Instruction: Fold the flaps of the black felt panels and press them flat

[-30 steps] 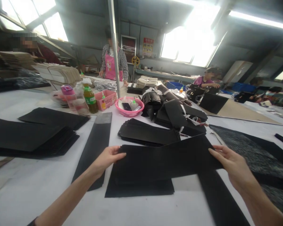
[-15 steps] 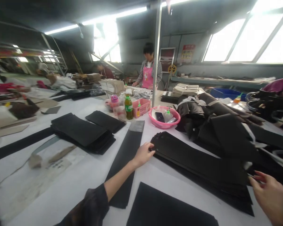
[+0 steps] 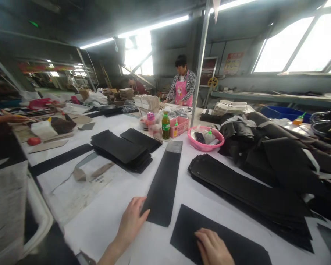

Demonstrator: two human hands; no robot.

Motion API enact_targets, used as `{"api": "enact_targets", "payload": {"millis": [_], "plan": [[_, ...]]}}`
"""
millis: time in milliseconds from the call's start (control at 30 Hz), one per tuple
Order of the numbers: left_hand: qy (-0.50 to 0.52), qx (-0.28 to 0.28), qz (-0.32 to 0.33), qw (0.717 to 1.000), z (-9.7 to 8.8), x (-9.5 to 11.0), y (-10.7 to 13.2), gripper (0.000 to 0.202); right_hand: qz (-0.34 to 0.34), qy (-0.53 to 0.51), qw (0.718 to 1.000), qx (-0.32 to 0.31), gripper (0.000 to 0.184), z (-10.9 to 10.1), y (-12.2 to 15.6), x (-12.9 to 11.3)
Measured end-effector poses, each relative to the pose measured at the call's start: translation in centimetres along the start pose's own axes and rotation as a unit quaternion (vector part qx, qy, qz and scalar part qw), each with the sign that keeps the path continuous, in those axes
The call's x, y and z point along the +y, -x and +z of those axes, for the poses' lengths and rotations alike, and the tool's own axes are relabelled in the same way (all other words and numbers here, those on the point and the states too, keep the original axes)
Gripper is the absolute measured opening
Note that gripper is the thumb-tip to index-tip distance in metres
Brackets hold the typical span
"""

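My left hand (image 3: pixel 131 221) is at the lower left edge of a long black strip (image 3: pixel 165 180). Its thumb and fingers are apart, with the strip's edge between them. A faded grey patch marks the strip's far end. Closer to me, my right hand (image 3: pixel 213 246) is bent over a black panel (image 3: pixel 187 226), fingers together and fingertips pressed on the sheet, which lies flat. To the right lies a thick stack of long black pieces (image 3: pixel 245 191), with neither hand on it. Beyond my left hand is a pile of shorter black pieces (image 3: pixel 118 149).
A pink basin (image 3: pixel 205 147) holding a phone, a green-capped bottle (image 3: pixel 166 127) and a pink box (image 3: pixel 179 127) stand mid-table. Crumpled dark material (image 3: pixel 278 165) is heaped at right. A person in a pink apron (image 3: pixel 183 92) works across the table; another person's hand (image 3: pixel 18 118) shows at left.
Both hands have left the stack of long black pieces. My left hand came back to the strip's near edge; my right hand moved left onto the panel. The view shifted left.
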State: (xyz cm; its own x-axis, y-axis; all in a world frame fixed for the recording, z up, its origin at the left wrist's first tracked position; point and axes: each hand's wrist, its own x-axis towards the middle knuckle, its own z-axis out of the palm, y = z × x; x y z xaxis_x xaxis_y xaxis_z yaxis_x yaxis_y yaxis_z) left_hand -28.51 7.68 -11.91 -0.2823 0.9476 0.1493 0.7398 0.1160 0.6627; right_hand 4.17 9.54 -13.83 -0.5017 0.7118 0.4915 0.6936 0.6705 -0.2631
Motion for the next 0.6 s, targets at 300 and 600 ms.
{"api": "enact_targets", "payload": {"millis": [300,600], "plan": [[0.287,-0.060,-0.129,0.947,-0.3,0.3,-0.3,0.049,0.031,-0.007,0.999,0.023,0.055,7.5,-7.6,-11.8],[0.497,-0.062,-0.190,0.844,-2.6,3.1,-0.5,0.070,0.214,-0.191,0.955,0.070,0.030,5.6,-11.7,-10.5]]}}
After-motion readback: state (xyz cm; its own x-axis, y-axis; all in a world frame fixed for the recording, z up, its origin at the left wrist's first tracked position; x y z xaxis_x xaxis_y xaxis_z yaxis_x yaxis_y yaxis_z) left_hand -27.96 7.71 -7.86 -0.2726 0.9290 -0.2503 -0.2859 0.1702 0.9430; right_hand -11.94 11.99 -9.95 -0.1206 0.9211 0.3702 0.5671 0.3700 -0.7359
